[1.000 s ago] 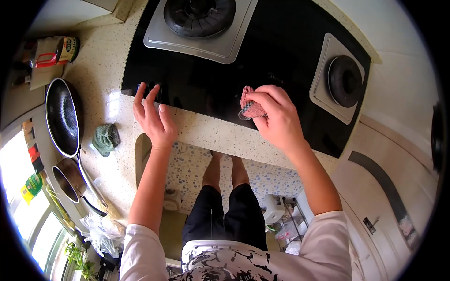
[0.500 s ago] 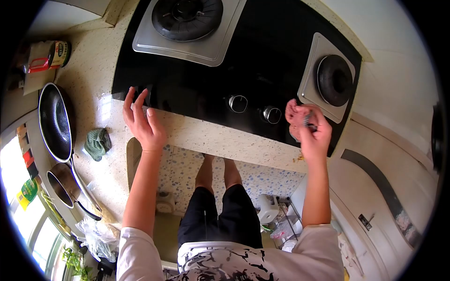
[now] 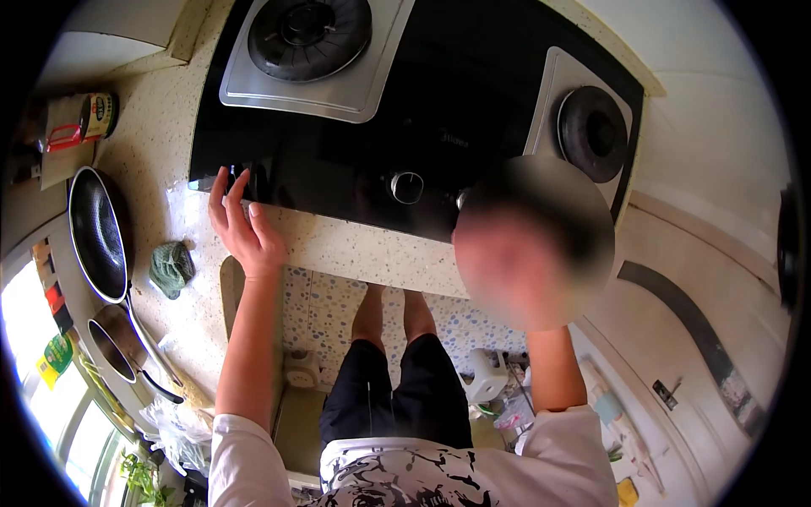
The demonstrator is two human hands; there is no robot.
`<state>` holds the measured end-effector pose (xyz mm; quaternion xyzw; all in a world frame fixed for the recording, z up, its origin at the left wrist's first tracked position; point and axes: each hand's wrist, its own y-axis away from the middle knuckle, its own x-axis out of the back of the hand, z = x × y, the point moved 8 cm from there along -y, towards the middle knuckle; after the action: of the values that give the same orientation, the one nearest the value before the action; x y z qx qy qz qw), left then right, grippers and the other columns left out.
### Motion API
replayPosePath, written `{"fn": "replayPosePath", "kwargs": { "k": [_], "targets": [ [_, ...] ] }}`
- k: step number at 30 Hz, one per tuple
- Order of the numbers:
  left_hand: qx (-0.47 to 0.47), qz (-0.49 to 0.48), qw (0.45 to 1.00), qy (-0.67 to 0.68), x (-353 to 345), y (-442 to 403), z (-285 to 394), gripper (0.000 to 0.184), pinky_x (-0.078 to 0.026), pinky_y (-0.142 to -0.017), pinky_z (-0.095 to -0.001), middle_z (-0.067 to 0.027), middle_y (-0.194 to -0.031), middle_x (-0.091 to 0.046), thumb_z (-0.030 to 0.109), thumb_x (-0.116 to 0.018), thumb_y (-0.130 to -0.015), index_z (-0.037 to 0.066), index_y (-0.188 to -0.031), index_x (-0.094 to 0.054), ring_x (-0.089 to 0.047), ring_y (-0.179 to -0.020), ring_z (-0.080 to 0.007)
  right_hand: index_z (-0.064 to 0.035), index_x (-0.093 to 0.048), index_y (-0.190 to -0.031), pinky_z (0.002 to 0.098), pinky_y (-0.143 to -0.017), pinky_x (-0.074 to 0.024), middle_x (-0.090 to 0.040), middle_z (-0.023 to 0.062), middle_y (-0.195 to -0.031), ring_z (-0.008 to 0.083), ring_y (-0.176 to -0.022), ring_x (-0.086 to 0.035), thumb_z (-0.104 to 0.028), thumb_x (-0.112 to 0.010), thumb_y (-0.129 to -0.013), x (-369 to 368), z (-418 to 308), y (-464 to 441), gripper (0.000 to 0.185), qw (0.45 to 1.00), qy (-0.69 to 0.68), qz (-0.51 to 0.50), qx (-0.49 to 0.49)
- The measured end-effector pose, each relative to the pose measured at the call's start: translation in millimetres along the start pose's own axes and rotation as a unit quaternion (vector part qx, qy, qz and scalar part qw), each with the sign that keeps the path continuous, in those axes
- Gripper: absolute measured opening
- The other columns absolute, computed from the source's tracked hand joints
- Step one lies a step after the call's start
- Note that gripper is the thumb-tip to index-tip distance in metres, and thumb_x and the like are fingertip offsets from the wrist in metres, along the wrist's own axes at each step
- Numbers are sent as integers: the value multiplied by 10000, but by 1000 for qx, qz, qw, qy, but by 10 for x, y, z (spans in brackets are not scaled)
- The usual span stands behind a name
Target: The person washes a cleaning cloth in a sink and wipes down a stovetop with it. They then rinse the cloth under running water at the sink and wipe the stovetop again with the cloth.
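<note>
My left hand point(image 3: 245, 230) rests at the front left edge of the black glass gas stove point(image 3: 338, 160), palm down with fingers spread, holding nothing I can see. Beyond its fingertips is a dark patch of reflection on the glass. My right hand point(image 3: 515, 262) is over the stove's front right edge, beside a control knob point(image 3: 461, 199) that is mostly covered. A round blur hides its fingers and whatever is in them; a pinkish patch shows there. A second knob point(image 3: 407, 188) sits between the hands.
The left burner point(image 3: 310, 38) and right burner point(image 3: 593, 135) sit on metal plates. On the left counter are a frying pan point(image 3: 97, 232), a small saucepan point(image 3: 114, 342), a crumpled green cloth point(image 3: 171, 269) and a plastic bag point(image 3: 177, 431). A jar point(image 3: 100, 115) stands farther back.
My right hand, which held a pinkish cloth-like thing, has moved left and slightly down toward the right knob and is now blurred. My left hand stays at the stove edge. The view has shifted slightly.
</note>
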<state>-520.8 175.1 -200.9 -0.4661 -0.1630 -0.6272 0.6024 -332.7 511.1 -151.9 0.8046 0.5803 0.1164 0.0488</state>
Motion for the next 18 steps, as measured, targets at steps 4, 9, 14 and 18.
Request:
{"fn": "replayPosePath", "kwargs": {
  "k": [4,9,14,18],
  "targets": [
    [-3,11,1000,7,11,-8,-12,472,-380,-1156,-500,-181,-1525,-545,403,-432,-1104,92,-1342,-695,-517,-1370,-382,41,-650,-1235,376,-898,-600,-751,149,-1191,225,-1020,-737,17,-636,-899,273,55,-288,337,964,-210,102,-124],
    [1,7,1000,2,9,-1,-25,455,-365,-1164,-498,-172,-1523,-547,385,-448,-1095,99,-1347,-695,-516,-1366,-379,-20,-650,-1088,414,-884,-564,-744,108,-1082,310,-997,-683,66,-667,-824,-97,-385,-1184,278,948,290,-71,107],
    [4,9,1000,5,11,-6,-33,442,-363,-1164,-493,-168,-1525,-548,368,-464,-1083,100,-1343,-701,-517,-1359,-373,-70,-703,-830,397,-887,-543,-700,64,-897,282,-939,-654,10,-724,-806,-647,-344,-1277,87,838,428,-266,211],
    [-2,4,1000,-1,9,-3,-21,449,-367,-1172,-489,-170,-1529,-545,371,-453,-1088,95,-1337,-703,-512,-1377,-374,-96,-718,-822,377,-943,-509,-692,30,-882,223,-954,-640,-95,-723,-827,-808,-483,-890,7,781,487,-299,253]
  ]
}}
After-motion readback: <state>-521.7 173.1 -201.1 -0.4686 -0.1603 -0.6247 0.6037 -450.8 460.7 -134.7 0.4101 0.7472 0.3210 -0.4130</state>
